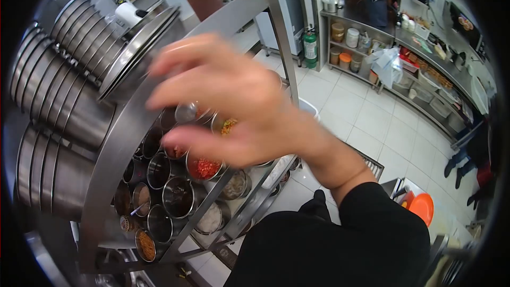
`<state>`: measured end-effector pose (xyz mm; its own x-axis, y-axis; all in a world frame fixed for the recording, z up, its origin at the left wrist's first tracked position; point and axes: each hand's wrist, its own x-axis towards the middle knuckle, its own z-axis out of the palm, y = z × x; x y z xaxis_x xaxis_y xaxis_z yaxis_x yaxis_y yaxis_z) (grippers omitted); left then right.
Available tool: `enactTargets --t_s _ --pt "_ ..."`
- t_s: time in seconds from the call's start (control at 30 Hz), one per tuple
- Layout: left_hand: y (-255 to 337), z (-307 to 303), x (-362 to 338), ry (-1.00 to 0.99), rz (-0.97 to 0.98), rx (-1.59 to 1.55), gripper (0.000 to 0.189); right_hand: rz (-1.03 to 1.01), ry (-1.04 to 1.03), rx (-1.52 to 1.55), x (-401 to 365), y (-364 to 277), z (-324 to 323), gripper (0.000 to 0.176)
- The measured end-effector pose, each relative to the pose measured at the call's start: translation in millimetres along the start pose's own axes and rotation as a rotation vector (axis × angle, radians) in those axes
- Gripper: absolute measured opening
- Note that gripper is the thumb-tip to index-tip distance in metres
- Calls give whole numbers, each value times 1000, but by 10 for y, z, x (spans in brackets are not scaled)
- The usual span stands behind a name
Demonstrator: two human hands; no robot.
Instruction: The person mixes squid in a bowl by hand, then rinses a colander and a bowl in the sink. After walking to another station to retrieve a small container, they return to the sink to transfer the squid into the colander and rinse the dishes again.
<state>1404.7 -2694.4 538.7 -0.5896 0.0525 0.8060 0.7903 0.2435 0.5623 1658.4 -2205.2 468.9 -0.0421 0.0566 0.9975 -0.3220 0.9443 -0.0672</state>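
Note:
My right hand (223, 101) is raised in the middle of the view, reaching left from a black sleeve (382, 218). It is blurred by motion, its fingers bent and spread from the thumb, and nothing shows between them. Beneath it, a metal rack (114, 154) carries several round steel containers. Among these are a container of chopped red pieces (206, 168), a container of dark liquid (179, 196), a container of white stuff (210, 219) and a container of orange-brown crumbs (145, 245). The hand covers part of the rack. My left hand is out of view.
Stacked steel pots (58, 90) and wide metal lids (138, 48) stand left of the rack. Beyond the tiled floor (345, 101) are a green fire extinguisher (310, 48) and a counter with shelves (409, 79). An orange plate (422, 209) lies at right; another person's legs (459, 167) show behind.

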Motion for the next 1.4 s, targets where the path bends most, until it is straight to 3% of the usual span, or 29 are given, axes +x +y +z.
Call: enactTargets --t_s 0.17,0.27,0.33,0.5,0.67,0.7,0.77,0.9,0.97,1.0,1.03,1.07,1.1,1.13,1.17,1.2,1.23,1.3,1.33,1.37,1.4 --pt "563 1395 -946 -277 -71 -54 37 423 -13 32 -519 491 -1577 24" --pt "938 2238 -1303 -463 -60 -121 38 434 -47 144 -656 717 -2037 16" --pt "1137 2874 -1492 -594 -46 -222 38 555 -163 311 -673 734 -2261 21" --pt "1852 3925 -1776 -845 73 -423 40 507 -392 390 -686 885 -2729 42" --pt "2469 4705 -1874 -1059 286 -719 44 631 -338 322 -862 1178 -3300 48" --pt "3099 4826 -1984 -1053 396 -833 40 703 -316 298 -935 1273 -3429 47" --pt "2905 5412 -2062 -1251 420 -789 50 771 -262 202 -1117 1539 -3710 45" --pt "3009 6210 -2736 -1297 279 -764 53 1115 -211 121 -1513 2109 -4363 44" --pt "3107 6655 -3145 -1385 75 -793 50 1355 -174 49 -1958 2510 -4784 43" --pt "3079 6939 -3386 -1441 -83 -786 48 1354 -253 -239 -2368 2734 -5074 45" --pt "3045 7198 -3599 -1434 -105 -765 47 1338 -321 -517 -2867 2934 -5385 48" --pt "3049 7468 -3812 -1418 -125 -755 46 1473 -468 -855 -3375 3012 -5706 53" --pt "3053 7712 -3996 -1377 -100 -690 45 1524 -490 -1110 -4033 2952 -5997 57" --pt "3047 7943 -4176 -1338 -78 -624 45 1704 -543 -1224 -4558 2760 -6237 58" --pt "3013 8152 -4324 -1310 -129 -622 46 2003 -479 -1121 -5152 2489 -6500 63" --pt "2956 8322 -4381 -1318 -123 -561 46 2052 -519 -1142 -6267 2141 -6802 63" --pt "2932 8522 -4448 -1317 -119 -513 47 2297 -362 -1103 -6973 1665 -6911 63" --pt "2694 8909 -4669 -1282 -102 -437 51 2770 485 -774 -5913 957 -6416 52" --pt "2647 9034 -4672 -1258 -90 -412 51 2810 -63 -667 -6352 475 -6437 51" --pt "2623 9154 -4663 -1232 -78 -384 51 2695 -676 -602 -6735 27 -6452 51" --pt "2606 9280 -4667 -1202 -66 -356 52 2460 -1128 -569 -7121 -407 -6473 53"
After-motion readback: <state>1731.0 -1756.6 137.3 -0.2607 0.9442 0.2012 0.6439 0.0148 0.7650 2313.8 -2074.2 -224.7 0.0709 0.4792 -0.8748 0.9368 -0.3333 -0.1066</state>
